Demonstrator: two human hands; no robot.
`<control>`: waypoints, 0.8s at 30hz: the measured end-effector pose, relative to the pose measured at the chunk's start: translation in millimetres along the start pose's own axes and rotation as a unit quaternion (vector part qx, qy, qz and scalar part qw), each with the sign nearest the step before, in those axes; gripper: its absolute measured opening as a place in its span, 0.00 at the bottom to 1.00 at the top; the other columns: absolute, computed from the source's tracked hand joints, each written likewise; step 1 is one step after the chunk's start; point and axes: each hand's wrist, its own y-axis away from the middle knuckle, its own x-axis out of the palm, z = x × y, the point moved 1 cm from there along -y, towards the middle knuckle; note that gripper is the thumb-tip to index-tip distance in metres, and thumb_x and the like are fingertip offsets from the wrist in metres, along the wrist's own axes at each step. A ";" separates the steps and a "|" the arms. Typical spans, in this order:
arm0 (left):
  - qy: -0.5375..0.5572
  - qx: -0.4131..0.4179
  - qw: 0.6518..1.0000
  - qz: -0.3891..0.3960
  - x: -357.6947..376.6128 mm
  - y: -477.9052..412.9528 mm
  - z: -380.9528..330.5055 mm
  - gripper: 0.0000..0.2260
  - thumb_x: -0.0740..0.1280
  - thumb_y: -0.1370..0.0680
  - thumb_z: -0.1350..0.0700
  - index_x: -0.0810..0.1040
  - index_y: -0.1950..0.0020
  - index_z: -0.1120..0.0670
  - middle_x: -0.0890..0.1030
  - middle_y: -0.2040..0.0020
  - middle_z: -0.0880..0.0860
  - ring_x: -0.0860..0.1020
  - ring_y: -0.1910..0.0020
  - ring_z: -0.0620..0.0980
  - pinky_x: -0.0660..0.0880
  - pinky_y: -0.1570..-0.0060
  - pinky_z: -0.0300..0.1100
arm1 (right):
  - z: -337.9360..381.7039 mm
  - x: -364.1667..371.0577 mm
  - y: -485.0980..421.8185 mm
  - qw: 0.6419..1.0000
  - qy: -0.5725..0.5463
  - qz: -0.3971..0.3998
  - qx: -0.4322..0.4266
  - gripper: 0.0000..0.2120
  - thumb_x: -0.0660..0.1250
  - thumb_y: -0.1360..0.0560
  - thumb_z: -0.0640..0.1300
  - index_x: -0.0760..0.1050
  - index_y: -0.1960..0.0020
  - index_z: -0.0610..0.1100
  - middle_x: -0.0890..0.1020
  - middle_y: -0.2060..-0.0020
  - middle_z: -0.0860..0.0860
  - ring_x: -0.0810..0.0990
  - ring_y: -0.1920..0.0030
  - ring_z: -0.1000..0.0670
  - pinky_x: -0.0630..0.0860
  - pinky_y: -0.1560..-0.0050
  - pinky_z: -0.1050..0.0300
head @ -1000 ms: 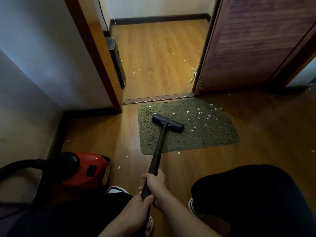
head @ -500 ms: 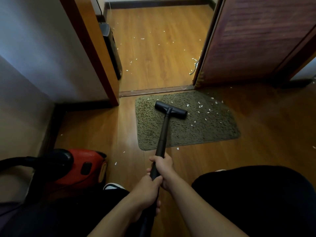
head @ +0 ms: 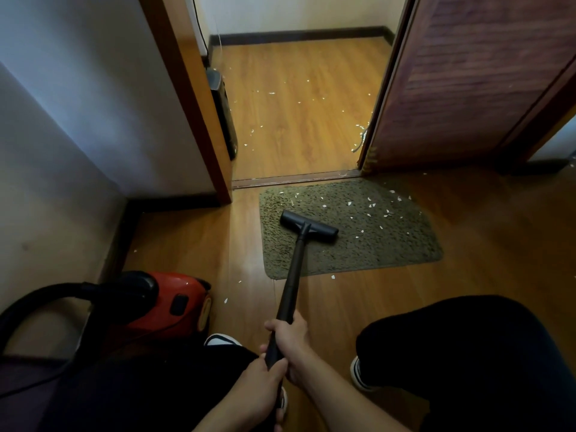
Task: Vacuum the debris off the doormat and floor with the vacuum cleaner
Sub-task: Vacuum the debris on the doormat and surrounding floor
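A green-brown doormat point(head: 383, 244) lies on the wooden floor point(head: 498, 244) before a doorway. White scraps of debris point(head: 369, 206) dot its far right part, and more lie beyond the threshold. The black vacuum nozzle point(head: 308, 226) rests on the mat's left half. Its black wand point(head: 291, 282) runs back to me. My right hand point(head: 290, 341) grips the wand higher up, my left hand point(head: 258, 391) grips it just below. The red vacuum body point(head: 168, 304) sits at my left with its black hose point(head: 40, 297) curving away.
An open brown door point(head: 467, 82) stands at the right of the doorway, a door frame point(head: 187, 98) at the left. A dark upright object point(head: 223, 113) leans just inside. My dark-trousered knees point(head: 467, 353) and white-soled shoes are at the bottom. Scattered scraps lie near the vacuum body.
The nozzle went forward across the mat toward the threshold, then came back to the mat's left middle. Both hands moved with the wand and kept their grip.
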 end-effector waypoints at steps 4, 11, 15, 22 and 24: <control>0.021 -0.014 1.000 0.003 -5.0 2.0 -1.1 0.14 0.57 0.16 0.50 0.68 0.32 0.53 0.78 0.59 0.56 0.76 0.75 0.46 0.73 0.74 0.39 | -0.1 8.2 -3.8 1.000 -0.004 0.002 -0.002 0.13 0.69 0.24 0.38 0.73 0.42 0.48 0.82 0.52 0.41 0.85 0.63 0.42 0.85 0.56 0.42; 0.061 -0.015 0.998 0.002 -13.8 -28.6 -29.9 0.11 0.55 0.16 0.49 0.66 0.37 0.53 0.76 0.69 0.56 0.75 0.77 0.51 0.74 0.72 0.40 | 37.7 11.9 -40.1 1.000 -0.013 0.018 0.004 0.12 0.67 0.21 0.35 0.71 0.41 0.46 0.80 0.52 0.40 0.80 0.75 0.49 0.77 0.75 0.58; 0.107 -0.020 0.994 0.003 -19.5 -50.5 -53.1 0.09 0.57 0.16 0.49 0.68 0.42 0.54 0.74 0.65 0.57 0.74 0.76 0.51 0.74 0.73 0.42 | 59.2 17.3 -70.8 1.000 -0.002 0.010 -0.001 0.13 0.68 0.22 0.35 0.72 0.39 0.42 0.79 0.56 0.41 0.80 0.77 0.49 0.75 0.76 0.59; 0.152 -0.024 0.988 0.015 -29.0 -74.9 -84.7 0.10 0.59 0.17 0.49 0.68 0.45 0.56 0.73 0.56 0.59 0.74 0.76 0.49 0.74 0.76 0.41 | 88.2 21.0 -111.3 1.000 -0.025 0.003 -0.009 0.08 0.66 0.21 0.37 0.73 0.42 0.40 0.76 0.65 0.42 0.78 0.78 0.48 0.74 0.78 0.60; 0.138 -0.023 0.990 0.013 -32.0 -82.1 -89.1 0.12 0.59 0.17 0.48 0.69 0.44 0.57 0.73 0.56 0.58 0.74 0.77 0.48 0.74 0.76 0.40 | 92.2 23.1 -120.5 0.998 -0.061 0.005 -0.003 0.07 0.65 0.21 0.35 0.72 0.44 0.39 0.75 0.67 0.42 0.77 0.78 0.47 0.74 0.77 0.58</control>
